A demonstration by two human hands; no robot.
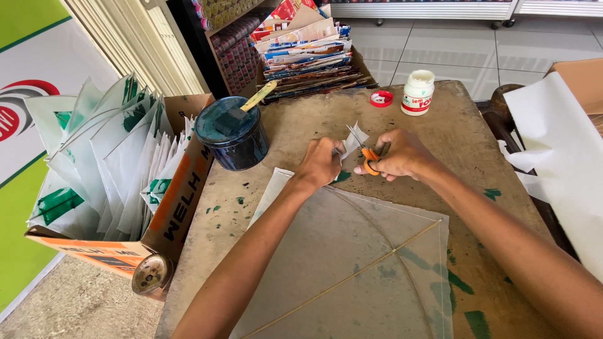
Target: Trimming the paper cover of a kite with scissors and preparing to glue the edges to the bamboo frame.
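A small piece of white paper is pinched in the left hand, whose fingers are curled shut around its lower edge; the fingertips themselves are hidden behind the knuckles. The right hand is closed through the orange handles of a pair of scissors, and the thin blades are seen meeting the paper at its 6 o'clock edge. How far the blades are parted is hard to make out. Both hands are held above the 12 o'clock tip of a translucent kite, which is laid flat on the worn wooden table with thin sticks crossed over it; its lower part is cut off by the picture's bottom edge, and its tip is covered by the left hand.

At 10 o'clock from the hands a dark blue pot is stood, with a brush handle resting across it. At 1 o'clock a white glue jar is seen open, its red lid lying just beside it. At 9 o'clock a cardboard box of folded white-and-green sheets is placed, partly off the table. At 3 o'clock white paper is draped and cropped by the frame.
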